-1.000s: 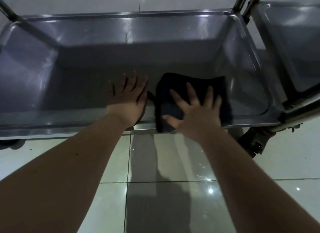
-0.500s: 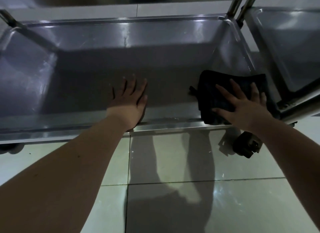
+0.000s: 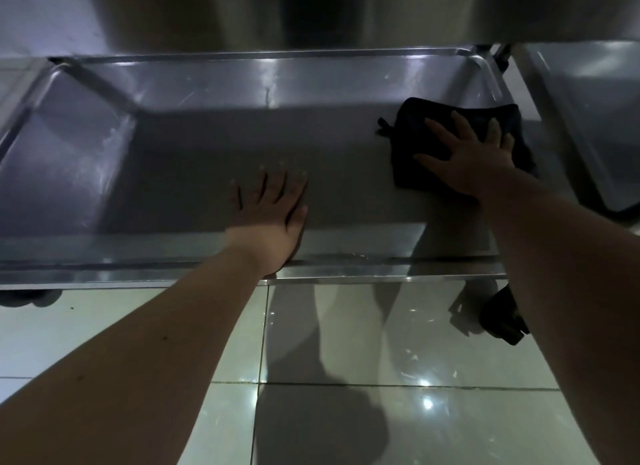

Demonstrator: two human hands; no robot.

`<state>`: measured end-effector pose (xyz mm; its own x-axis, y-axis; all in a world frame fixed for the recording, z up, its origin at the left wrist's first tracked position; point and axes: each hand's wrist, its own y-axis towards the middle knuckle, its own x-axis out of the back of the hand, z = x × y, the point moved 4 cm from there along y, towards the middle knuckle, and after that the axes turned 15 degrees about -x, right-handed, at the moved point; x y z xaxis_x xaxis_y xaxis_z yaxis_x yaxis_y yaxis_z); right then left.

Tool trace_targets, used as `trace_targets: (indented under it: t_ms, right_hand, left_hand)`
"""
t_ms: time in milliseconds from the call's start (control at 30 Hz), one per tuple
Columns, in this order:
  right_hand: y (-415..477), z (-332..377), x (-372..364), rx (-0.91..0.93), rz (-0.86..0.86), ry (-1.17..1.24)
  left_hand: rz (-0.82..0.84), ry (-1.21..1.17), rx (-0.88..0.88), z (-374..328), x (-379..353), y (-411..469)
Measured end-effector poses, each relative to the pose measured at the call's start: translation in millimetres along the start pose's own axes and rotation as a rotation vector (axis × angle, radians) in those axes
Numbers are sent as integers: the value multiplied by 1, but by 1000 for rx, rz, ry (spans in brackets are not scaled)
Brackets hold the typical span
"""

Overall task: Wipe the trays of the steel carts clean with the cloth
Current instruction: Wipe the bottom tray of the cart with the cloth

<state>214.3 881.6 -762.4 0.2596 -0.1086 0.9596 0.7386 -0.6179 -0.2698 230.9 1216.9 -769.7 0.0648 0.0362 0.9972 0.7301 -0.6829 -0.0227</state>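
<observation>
Tray [image 3: 86, 160] of a steel cart, lower tier, seen from the near long side with a tiled floor [image 3: 346, 343] below; its bare left half shows dull smears and reflections. Left of centre, the left hand [image 3: 273, 219] lies palm-down on the tray bottom, fingers straight and slightly apart, holding nothing, the heel of the hand over the near rim; it appears to serve as a brace. Towards the right end, the cloth [image 3: 412, 135] lies folded flat on the tray bottom, close to the right wall, with a small loop or tag [image 3: 381, 127] projecting from its left edge. The right hand [image 3: 474, 160] presses on the cloth from above, fingers straight and spread wide, not curled round the fabric. At far right stands the tray of a second cart [image 3: 602, 111], just beside the first; a dark caster [image 3: 502, 317] shows under the near right corner. The cloth looks soft, light and limp: pushed from one edge it would probably bunch or unfold, so it is best driven by a flat palm set on its middle, as here. The steel looks hard, rigid and slick, so the cloth should glide readily; since the cart stands on casters, steadying it with the free hand seems prudent.
</observation>
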Motion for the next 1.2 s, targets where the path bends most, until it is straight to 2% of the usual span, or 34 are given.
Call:
trace_targets:
  t_ms: [200,367,500,633,700,800,900,1033,1200]
  right_hand:
    - [-10,-1,-1,-24,36,29]
    - [-62,1,-22,-37,8,18]
    - [-106,-1,-35,32,34,0]
    - [-134,-13,-41,44,-1,22]
    - [-137,-13,-41,33,20,21]
    - [-135,-7,-40,22,37,1]
    - [-134,-7,-39,42,25,3]
    - [-126,-11,-43,77,-18,34]
    - [-78,-8,-32,51,-22,31]
  left_hand:
    - [4,21,-5,1,1,0]
    - [8,36,-11,2,-1,0]
    - [20,22,-13,1,0,0]
    - [14,99,-45,-5,13,0]
    - [-8,47,-39,-6,22,8]
    - [55,-117,-53,-21,18,34]
    - [64,-109,-136,-52,3,52]
    - [-9,-103,-98,-56,-10,52]
    - [7,-30,-119,-60,-10,51]
